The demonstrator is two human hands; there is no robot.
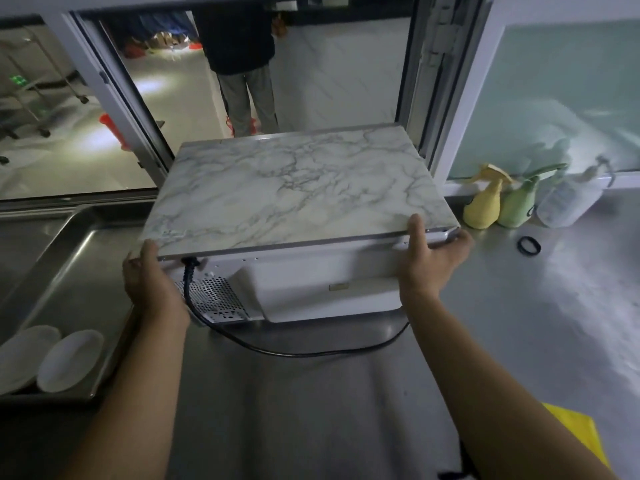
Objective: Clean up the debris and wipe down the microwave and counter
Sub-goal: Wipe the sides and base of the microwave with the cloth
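gripping the marble-topped white microwave (298, 188) at its two rear corners, left hand (149, 282) and right hand (429, 258) curl around it on the steel tabletop (311, 393), black cord (294, 351) trailing.

Both hands (152, 282) (431, 258) grip the microwave's (298, 188) rear corners.

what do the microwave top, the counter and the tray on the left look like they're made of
Microwave top: marble-patterned, grey veins on white with a slight sheen, probably a stuck-on film or printed panel, not stone; the back is white painted metal with a perforated vent.
Counter: brushed stainless steel by its dull grey reflections.
Tray: also looks stainless, shinier, with a raised rim.
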